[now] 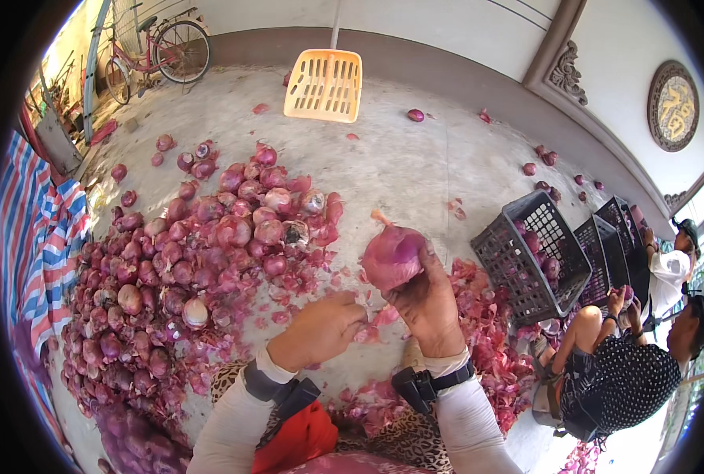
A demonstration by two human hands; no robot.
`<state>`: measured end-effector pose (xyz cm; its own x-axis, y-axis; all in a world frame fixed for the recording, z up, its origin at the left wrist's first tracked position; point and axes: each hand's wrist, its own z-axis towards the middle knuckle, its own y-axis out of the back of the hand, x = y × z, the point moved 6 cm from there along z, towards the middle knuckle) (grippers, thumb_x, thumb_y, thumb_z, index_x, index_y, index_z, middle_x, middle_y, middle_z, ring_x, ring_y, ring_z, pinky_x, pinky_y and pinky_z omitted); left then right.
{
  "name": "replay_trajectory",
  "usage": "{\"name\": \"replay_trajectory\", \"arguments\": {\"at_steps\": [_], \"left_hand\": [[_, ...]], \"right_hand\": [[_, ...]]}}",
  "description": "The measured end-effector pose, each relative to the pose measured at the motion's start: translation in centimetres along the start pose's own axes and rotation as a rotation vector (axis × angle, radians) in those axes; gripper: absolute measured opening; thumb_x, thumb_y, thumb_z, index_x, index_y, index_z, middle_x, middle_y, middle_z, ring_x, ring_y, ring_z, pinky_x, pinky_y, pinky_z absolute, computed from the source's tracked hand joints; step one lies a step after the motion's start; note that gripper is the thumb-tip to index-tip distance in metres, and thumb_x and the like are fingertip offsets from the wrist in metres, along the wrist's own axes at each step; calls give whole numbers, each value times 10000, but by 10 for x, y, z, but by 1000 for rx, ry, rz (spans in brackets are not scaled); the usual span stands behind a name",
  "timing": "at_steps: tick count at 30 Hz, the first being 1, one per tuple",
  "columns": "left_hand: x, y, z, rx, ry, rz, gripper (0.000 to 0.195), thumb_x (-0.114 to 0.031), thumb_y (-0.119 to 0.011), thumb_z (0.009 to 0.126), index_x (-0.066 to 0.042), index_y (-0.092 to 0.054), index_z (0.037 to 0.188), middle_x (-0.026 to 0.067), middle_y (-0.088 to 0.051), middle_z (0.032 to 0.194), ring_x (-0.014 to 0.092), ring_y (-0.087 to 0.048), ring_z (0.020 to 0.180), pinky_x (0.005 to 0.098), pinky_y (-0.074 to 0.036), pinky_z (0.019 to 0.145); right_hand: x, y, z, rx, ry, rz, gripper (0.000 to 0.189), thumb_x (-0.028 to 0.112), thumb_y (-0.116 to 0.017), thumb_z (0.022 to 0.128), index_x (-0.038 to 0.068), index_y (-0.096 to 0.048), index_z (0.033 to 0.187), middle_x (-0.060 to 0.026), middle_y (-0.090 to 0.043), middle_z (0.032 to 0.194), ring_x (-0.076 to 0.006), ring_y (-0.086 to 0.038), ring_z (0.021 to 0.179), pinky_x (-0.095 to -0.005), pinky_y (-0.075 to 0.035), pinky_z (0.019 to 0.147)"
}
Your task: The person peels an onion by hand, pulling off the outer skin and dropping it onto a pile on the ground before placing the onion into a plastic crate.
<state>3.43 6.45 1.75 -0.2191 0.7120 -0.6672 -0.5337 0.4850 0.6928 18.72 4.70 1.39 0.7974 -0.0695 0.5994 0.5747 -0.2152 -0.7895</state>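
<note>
A large red onion (392,258) sits in my right hand (432,305), its dry stalk pointing up and some skin loose at its side. My left hand (322,327) is apart from the onion, to its lower left, with fingers curled inward. Pieces of red onion skin (384,316) show close to the left fingertips; whether they are held or lie on the floor is unclear. To the left, a big heap of red onions (168,260) covers the concrete floor. Loose peeled skins (485,332) are piled beyond my right wrist.
A black plastic crate (535,255) holding onions stands tilted at the right, with more crates (603,255) behind. Two people (630,367) sit there, the nearer handling an onion. A yellow slotted shovel (323,86) leans ahead. Striped sheeting (38,237) edges the heap; a bicycle (156,53) stands behind.
</note>
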Motion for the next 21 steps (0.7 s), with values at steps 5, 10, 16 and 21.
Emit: {"name": "replay_trajectory", "arguments": {"at_steps": [5, 10, 16, 21], "left_hand": [[6, 5, 5, -94, 44, 93, 75, -82, -631, 831, -22, -630, 875, 130, -585, 797, 314, -583, 798, 403, -483, 710], [-13, 41, 10, -581, 195, -261, 373, -46, -783, 712, -51, -634, 1054, 123, -577, 1007, 261, -583, 847, 354, -494, 734], [-32, 36, 13, -615, -11, 74, 523, -20, -812, 671, -60, -606, 1149, 144, -557, 1082, 299, -566, 996, 361, -494, 807], [-32, 31, 12, -672, -67, 164, 507, 3, -806, 660, -39, -598, 1121, 150, -557, 1059, 316, -563, 964, 381, -485, 792]], "right_hand": [[-1, -5, -4, -4, -16, 74, 524, 396, -604, 932, 60, -478, 1314, -126, -540, 1274, -246, -563, 1133, -429, -517, 934], [-4, -7, -4, 83, -4, -8, 499, 355, -621, 932, 43, -471, 1291, -118, -542, 1259, -238, -567, 1117, -435, -506, 943], [-19, -15, -3, 47, 26, -48, 454, 269, -664, 913, 55, -439, 1243, -105, -550, 1188, -232, -583, 1076, -405, -522, 885], [-23, -16, -3, -10, 88, -104, 405, 319, -561, 966, 57, -500, 1269, -77, -590, 1179, -193, -577, 1075, -355, -493, 912]]}}
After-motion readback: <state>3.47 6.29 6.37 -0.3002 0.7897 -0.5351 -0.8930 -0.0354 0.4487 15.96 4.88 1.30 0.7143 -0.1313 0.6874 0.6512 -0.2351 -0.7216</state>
